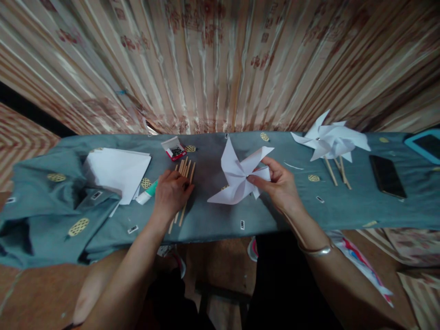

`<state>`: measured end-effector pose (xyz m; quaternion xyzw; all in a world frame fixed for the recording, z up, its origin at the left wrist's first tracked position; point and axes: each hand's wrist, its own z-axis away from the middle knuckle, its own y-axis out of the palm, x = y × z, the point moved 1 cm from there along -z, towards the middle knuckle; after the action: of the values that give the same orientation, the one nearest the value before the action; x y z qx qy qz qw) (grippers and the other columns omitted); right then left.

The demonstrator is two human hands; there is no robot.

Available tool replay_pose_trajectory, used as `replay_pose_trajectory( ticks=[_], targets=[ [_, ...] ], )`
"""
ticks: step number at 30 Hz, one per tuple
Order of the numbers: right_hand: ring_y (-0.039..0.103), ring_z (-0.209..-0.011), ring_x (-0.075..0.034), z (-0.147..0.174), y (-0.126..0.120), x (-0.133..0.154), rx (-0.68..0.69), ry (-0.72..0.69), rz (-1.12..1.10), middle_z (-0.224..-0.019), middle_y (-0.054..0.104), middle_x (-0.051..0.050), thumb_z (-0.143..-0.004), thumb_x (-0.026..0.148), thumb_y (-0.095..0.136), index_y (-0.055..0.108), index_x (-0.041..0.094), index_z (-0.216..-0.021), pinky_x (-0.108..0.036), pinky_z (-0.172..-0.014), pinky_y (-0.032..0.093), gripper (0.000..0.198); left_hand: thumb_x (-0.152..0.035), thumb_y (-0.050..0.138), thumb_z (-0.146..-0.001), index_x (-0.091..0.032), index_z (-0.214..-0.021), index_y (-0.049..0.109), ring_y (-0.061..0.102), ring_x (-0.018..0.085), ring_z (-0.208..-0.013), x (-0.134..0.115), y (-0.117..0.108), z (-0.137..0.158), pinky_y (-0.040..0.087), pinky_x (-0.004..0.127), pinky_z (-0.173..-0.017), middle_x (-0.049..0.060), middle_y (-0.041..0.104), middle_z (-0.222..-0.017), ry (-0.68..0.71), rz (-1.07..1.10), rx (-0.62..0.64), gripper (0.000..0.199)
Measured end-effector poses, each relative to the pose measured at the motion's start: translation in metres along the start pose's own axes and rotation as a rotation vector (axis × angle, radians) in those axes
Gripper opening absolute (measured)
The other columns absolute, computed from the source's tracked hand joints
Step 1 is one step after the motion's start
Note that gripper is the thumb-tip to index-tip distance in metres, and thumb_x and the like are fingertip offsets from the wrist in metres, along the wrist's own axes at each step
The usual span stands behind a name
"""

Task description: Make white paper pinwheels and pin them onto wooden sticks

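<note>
White paper makes the pinwheel point(237, 183), which is over the middle of the cloth point(213, 224). The right hand point(279, 181) pinches it: the thumb is by the small shiny pin point(247, 176), and the other fingers are bent behind the paper. The left hand point(172, 191) is down on the thin sticks point(186, 168), its fingers curled over them. I can't tell if they have hold of one.

My guess is that the step now is picking out a stick. That calls for the left fingers to take just one, while the right hand holds the middle tight so the folds don't pop open.

The left hand hides part of the sticks, so they are hard to count. The right fingertips are hidden behind the paper. A tube point(147, 192) is partly covered by the left hand. Bits in the small box point(170, 145) are too tiny to make out. Far to the right, other pinwheels point(333, 141) overlap, and past the phone point(387, 176) a blue-edged thing point(426, 134) is cut off.
</note>
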<state>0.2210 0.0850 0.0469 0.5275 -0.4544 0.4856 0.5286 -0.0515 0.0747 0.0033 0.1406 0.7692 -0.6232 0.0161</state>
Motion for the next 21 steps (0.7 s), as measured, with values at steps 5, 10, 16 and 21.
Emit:
replay_pose_trajectory(
  ticks=[5,10,16,21],
  targets=[
    [0.066,-0.060,-0.015,0.003,0.001,0.001,0.022,-0.008,0.030,-0.076,0.074,0.004,-0.061,0.030,0.086,0.063,0.023,-0.109,-0.029,-0.061,0.057,0.053,-0.027,0.062,-0.081,-0.017,-0.074,0.074,0.060,0.026,-0.083,-0.005,-0.004,0.001,0.048,0.039,-0.082,0.009,0.068,-0.080,-0.062,0.271,-0.082,0.017],
    [0.072,-0.069,-0.019,0.019,0.011,0.009,0.046,-0.131,0.233,-0.083,0.076,0.000,-0.071,0.033,0.080,0.057,0.023,-0.121,-0.029,-0.060,0.059,0.056,-0.039,0.067,-0.075,-0.019,-0.076,0.074,0.062,0.018,-0.070,-0.031,-0.014,0.009,0.049,0.029,-0.065,0.004,0.069,-0.076,-0.290,1.032,-0.076,0.021],
    [0.076,-0.087,-0.019,0.044,0.023,0.024,0.074,-0.579,0.713,-0.093,0.078,-0.001,-0.088,0.021,0.066,0.044,0.025,-0.140,-0.033,-0.083,0.061,0.057,-0.034,0.073,-0.062,-0.016,-0.072,0.072,0.051,0.011,-0.052,-0.058,-0.017,0.016,0.038,0.022,-0.049,0.000,0.063,-0.061,-0.569,1.521,0.108,0.020],
    [0.075,-0.093,-0.021,0.052,0.023,0.033,0.054,-0.856,0.842,-0.105,0.076,-0.006,-0.091,0.015,0.062,0.041,0.024,-0.142,-0.036,-0.087,0.060,0.057,-0.032,0.077,-0.060,-0.014,-0.072,0.072,0.048,0.009,-0.048,-0.062,-0.026,0.021,0.035,0.022,-0.047,0.000,0.060,-0.056,-0.585,1.622,0.202,0.022]
  ],
)
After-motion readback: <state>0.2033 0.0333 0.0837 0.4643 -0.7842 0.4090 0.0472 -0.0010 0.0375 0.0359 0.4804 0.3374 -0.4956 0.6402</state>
